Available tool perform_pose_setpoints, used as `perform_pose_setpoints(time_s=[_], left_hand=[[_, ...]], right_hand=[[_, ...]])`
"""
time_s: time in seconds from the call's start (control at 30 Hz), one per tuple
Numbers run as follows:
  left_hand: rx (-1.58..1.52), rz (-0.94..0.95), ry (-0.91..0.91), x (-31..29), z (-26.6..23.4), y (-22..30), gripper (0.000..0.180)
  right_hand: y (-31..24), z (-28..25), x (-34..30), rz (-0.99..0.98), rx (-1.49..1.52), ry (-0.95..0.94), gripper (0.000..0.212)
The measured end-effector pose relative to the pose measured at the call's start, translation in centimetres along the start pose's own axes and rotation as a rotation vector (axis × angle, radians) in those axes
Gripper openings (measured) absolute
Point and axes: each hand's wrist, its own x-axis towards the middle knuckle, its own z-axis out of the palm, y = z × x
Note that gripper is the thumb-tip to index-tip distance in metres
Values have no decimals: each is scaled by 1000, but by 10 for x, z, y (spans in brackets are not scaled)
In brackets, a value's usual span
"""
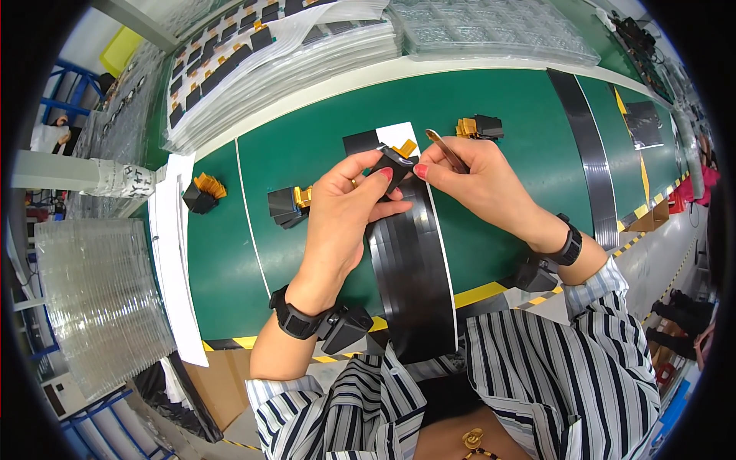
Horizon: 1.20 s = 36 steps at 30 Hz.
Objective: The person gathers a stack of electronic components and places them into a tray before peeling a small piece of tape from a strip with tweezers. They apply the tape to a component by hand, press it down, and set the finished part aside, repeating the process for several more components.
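Between the thumb and fingers of my left hand (337, 207) is a small black display panel (397, 165), tilted, with an orange flex cable (406, 149) at its far end. My right hand (483, 180) is closed around a pair of tweezers (449, 152), its fingertips at the panel's right edge. The tweezers' rounded end points up and away; their tips are hard to make out. Beneath both hands a long black strip (414, 284) runs toward me over the green table. Just beyond them lie a white sheet (396, 132) and a flat black piece (360, 143).
Small stacks of black panels with orange cables stand at left (285, 207), far left (201, 198) and back right (488, 127). Behind the table are layered trays of panels (238, 61) and clear plastic trays (491, 34). Another black strip (586, 153) crosses the right side.
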Motion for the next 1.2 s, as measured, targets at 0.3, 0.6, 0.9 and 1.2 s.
perform_pose_setpoints(time_s=[0.3,0.6,0.9,1.2], left_hand=[[-58,-37,-24,1,1,0,11],[-75,5,2,4,2,-5,8],[-137,-32,-18,1,8,-1,8],[-54,23,0,5,4,-9,9]], right_hand=[[3,1,-1,-48,-35,7,12],[3,0,-1,-42,-40,1,12],[7,1,2,-94,-87,73,12],[-2,0,-3,-96,-6,47,11]])
